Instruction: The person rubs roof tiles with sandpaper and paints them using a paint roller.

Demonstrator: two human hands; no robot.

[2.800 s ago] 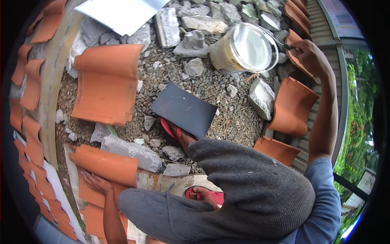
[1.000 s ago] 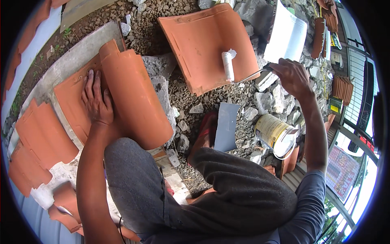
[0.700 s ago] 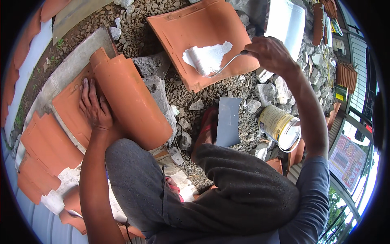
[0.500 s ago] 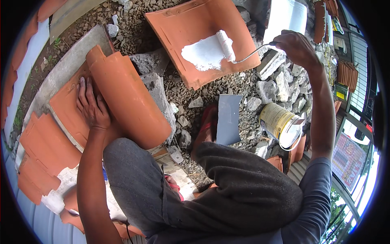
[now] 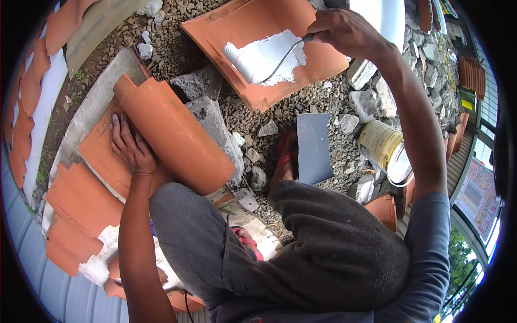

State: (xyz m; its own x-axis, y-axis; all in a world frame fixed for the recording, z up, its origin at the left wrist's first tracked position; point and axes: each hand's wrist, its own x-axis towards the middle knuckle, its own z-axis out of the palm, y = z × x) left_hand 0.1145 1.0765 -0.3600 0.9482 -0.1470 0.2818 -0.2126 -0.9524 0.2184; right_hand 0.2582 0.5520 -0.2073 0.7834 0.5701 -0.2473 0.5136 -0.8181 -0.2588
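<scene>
My right hand (image 5: 346, 32) is closed round the handle of a paint roller (image 5: 238, 62). The roller's sleeve lies at the left edge of a white paint patch (image 5: 273, 49) on a loose clay roof tile (image 5: 324, 60). My left hand (image 5: 132, 152) rests flat, fingers stretched, on an orange tile (image 5: 98, 142) in the laid row. Beside those fingers stands a tall curved ridge tile (image 5: 175, 135). A dark grey flat sheet (image 5: 314, 148) lies on the gravel near my foot.
A paint bucket (image 5: 380, 146) tilts on rubble at the right, with a white container (image 5: 379, 21) beyond it. Broken concrete chunks (image 5: 365, 105) cover the gravel. Overlapping tiles (image 5: 81, 199) run down the left, beside blue-grey metal roofing (image 5: 51, 290). Stacked tiles (image 5: 472, 75) stand at the far right.
My right hand has moved left over the tile, and the roller has travelled to the left edge of the paint. The white patch is wider. My left hand stays on its tile.
</scene>
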